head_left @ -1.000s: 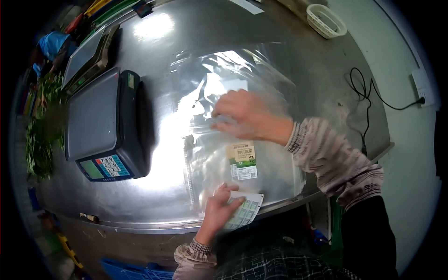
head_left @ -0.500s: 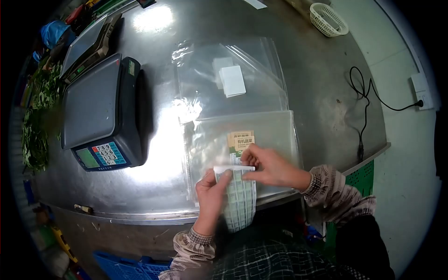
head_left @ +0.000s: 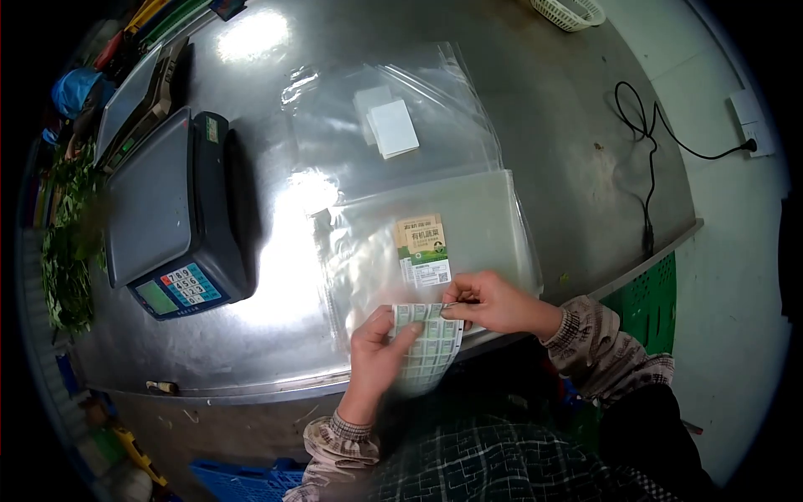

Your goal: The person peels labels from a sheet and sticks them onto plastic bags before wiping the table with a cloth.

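A sheet of small green and white stickers [head_left: 428, 347] hangs over the table's front edge. My left hand [head_left: 381, 347] grips its left side, thumb on top. At the sheet's upper right corner my right hand [head_left: 489, 303] is closed in a pinch. Just above lie two overlapping brown and green printed labels [head_left: 424, 243], on clear plastic bags [head_left: 360, 243]. Farther up, white cards [head_left: 393, 130] rest on more clear bags.
A digital scale [head_left: 155, 209] stands at the left, with a second scale [head_left: 134, 100] behind it and leafy greens [head_left: 67, 251] beyond. A white basket [head_left: 570, 12] sits at the top right. A black cable [head_left: 651, 167] runs to a wall socket.
The white strip along the sheet's top edge no longer shows, and stickers are visible up to that edge. My right hand has moved slightly down and right, off the labels. The view has shifted.
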Motion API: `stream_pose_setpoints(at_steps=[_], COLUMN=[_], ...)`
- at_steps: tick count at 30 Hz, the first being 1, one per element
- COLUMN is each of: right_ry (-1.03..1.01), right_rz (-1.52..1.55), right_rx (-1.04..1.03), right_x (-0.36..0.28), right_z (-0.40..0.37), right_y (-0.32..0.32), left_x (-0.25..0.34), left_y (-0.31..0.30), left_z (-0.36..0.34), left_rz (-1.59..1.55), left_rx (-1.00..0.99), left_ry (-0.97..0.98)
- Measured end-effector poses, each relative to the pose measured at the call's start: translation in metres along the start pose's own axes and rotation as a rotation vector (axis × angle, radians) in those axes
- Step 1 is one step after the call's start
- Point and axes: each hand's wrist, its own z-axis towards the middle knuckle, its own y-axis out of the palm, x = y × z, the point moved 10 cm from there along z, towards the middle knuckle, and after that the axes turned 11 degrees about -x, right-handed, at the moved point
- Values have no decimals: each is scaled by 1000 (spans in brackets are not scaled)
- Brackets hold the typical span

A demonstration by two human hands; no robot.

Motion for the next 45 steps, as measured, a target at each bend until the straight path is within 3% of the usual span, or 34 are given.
stream_pose_setpoints(at_steps=[3,6,12,17,20,26,36,42,45], right_ry=[27,-440,-309,-174,-189,-187,-187,-81,-96], right_rz=[-206,-621,-711,-607,-610,-559,-429,-31,280], right_rx=[-49,86,170,149,161,203,208,176,391], right_x=[-2,-73,-75,-62,-62,-61,-44,-16,2], right_z=[-1,-8,6,13,14,14,16,15,3], right_y=[5,19,22,14,15,14,12,2,-26], left_x=[2,14,33,34,10,-9,-14,-18,-12], left_y=[-2,3,11,11,-1,-12,-8,-9,-20], left_z=[-4,-6,-4,-2,-2,-4,-6,-6,-8], left_rz=[118,363,537,571,512,326,163,143,147], left_rx=[-16,-33,2,3,38,77,70,-4,-7], left_ry=[35,137,200,221,145,-199,-279,-326,-293])
